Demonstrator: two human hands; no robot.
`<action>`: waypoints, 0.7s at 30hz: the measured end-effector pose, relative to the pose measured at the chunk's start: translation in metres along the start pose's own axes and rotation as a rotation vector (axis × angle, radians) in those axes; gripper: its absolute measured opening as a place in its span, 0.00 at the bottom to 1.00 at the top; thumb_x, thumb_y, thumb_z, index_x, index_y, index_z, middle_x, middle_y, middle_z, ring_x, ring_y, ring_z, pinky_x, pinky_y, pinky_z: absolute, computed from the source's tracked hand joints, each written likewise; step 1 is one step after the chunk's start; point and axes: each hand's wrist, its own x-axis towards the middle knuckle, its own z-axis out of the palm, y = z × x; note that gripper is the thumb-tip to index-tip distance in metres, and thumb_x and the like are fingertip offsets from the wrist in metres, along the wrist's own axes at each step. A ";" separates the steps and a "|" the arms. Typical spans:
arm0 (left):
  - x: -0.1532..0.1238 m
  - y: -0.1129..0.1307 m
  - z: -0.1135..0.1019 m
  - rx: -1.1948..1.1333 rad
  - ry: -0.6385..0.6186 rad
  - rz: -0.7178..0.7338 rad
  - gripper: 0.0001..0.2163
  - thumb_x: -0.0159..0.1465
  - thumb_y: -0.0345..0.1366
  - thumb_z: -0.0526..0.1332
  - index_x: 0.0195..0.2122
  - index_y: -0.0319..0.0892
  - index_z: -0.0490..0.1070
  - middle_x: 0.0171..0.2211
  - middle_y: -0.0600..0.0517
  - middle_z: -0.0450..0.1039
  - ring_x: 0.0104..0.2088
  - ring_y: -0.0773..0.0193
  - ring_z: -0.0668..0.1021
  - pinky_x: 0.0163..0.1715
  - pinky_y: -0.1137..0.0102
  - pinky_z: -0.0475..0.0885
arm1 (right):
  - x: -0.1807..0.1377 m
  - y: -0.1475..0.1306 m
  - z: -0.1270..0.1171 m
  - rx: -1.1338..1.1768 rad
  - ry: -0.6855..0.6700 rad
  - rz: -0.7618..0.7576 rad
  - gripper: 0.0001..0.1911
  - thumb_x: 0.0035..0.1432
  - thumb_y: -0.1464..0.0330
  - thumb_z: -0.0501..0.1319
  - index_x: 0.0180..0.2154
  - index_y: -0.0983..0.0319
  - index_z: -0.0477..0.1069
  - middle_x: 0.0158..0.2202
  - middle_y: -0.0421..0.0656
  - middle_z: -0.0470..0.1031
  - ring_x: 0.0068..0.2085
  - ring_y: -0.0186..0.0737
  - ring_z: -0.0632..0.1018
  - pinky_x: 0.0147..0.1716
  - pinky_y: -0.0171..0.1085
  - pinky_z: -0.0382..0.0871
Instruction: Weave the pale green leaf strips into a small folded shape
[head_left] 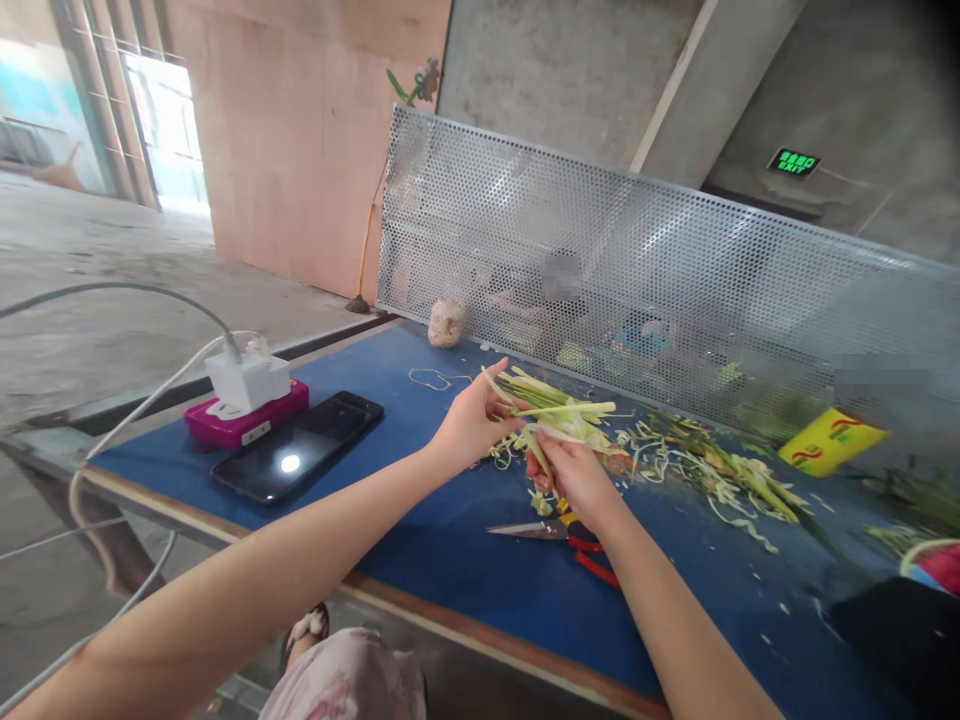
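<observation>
My left hand (474,418) is closed in a pinch on a bundle of pale green leaf strips (559,410) held above the blue table top (465,540). My right hand (574,475) is closed around the lower end of the same strips, fingers curled on them. Directly below my right hand lie scissors (559,532) with red handles, flat on the table. Cut green and white scraps (720,475) trail to the right of the hands.
A black phone (300,446) lies at the left beside a pink box (244,418) with a white charger (247,378) and cables. A perforated metal panel (675,290) stands behind the table. A yellow packet (829,440), a rubber band (435,378) and a pale lump (446,322) lie near it.
</observation>
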 end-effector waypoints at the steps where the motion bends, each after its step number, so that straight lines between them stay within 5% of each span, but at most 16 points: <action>1: 0.002 -0.001 -0.002 0.012 0.034 -0.005 0.38 0.49 0.27 0.63 0.59 0.36 0.46 0.35 0.46 0.74 0.29 0.69 0.74 0.32 0.70 0.69 | -0.001 0.000 0.000 -0.050 -0.027 -0.013 0.19 0.53 0.53 0.51 0.22 0.61 0.63 0.16 0.37 0.65 0.14 0.29 0.61 0.15 0.33 0.56; 3: 0.004 -0.003 -0.005 0.039 0.096 -0.018 0.39 0.48 0.26 0.62 0.60 0.34 0.44 0.35 0.45 0.74 0.28 0.69 0.73 0.31 0.71 0.69 | -0.004 0.000 0.003 -0.215 -0.038 -0.094 0.16 0.55 0.56 0.51 0.25 0.60 0.64 0.16 0.36 0.64 0.14 0.30 0.61 0.16 0.33 0.56; 6: 0.004 -0.006 -0.009 0.118 0.136 -0.013 0.40 0.48 0.25 0.61 0.60 0.34 0.42 0.34 0.47 0.74 0.27 0.69 0.73 0.29 0.72 0.69 | -0.010 -0.001 0.009 -0.722 0.089 -0.409 0.11 0.58 0.65 0.51 0.26 0.60 0.66 0.19 0.39 0.68 0.20 0.35 0.69 0.20 0.34 0.59; 9: 0.001 -0.008 -0.009 0.215 0.101 0.020 0.39 0.48 0.25 0.60 0.61 0.37 0.42 0.33 0.49 0.75 0.27 0.69 0.72 0.29 0.73 0.68 | -0.014 -0.007 0.013 -1.264 0.234 -0.770 0.09 0.57 0.73 0.51 0.29 0.62 0.69 0.25 0.45 0.71 0.28 0.41 0.72 0.25 0.36 0.62; 11: -0.001 -0.007 -0.007 0.270 0.056 0.029 0.40 0.49 0.25 0.59 0.61 0.37 0.39 0.34 0.49 0.75 0.27 0.69 0.72 0.29 0.73 0.68 | -0.015 -0.013 0.009 -1.400 0.309 -0.876 0.09 0.56 0.76 0.53 0.29 0.63 0.70 0.26 0.46 0.71 0.30 0.43 0.72 0.29 0.39 0.63; 16: -0.007 0.000 -0.001 0.316 -0.121 0.074 0.43 0.50 0.24 0.58 0.62 0.39 0.31 0.34 0.50 0.76 0.26 0.69 0.72 0.30 0.73 0.68 | -0.008 -0.017 -0.017 -0.988 0.334 -0.848 0.08 0.57 0.69 0.53 0.32 0.60 0.71 0.33 0.45 0.74 0.37 0.43 0.73 0.38 0.42 0.65; 21: -0.007 0.004 -0.001 0.224 -0.271 0.104 0.43 0.52 0.25 0.57 0.62 0.42 0.27 0.36 0.47 0.76 0.28 0.67 0.74 0.29 0.72 0.68 | -0.003 -0.014 -0.030 -0.385 0.199 -0.340 0.11 0.52 0.60 0.56 0.29 0.61 0.70 0.25 0.42 0.73 0.24 0.39 0.74 0.24 0.37 0.66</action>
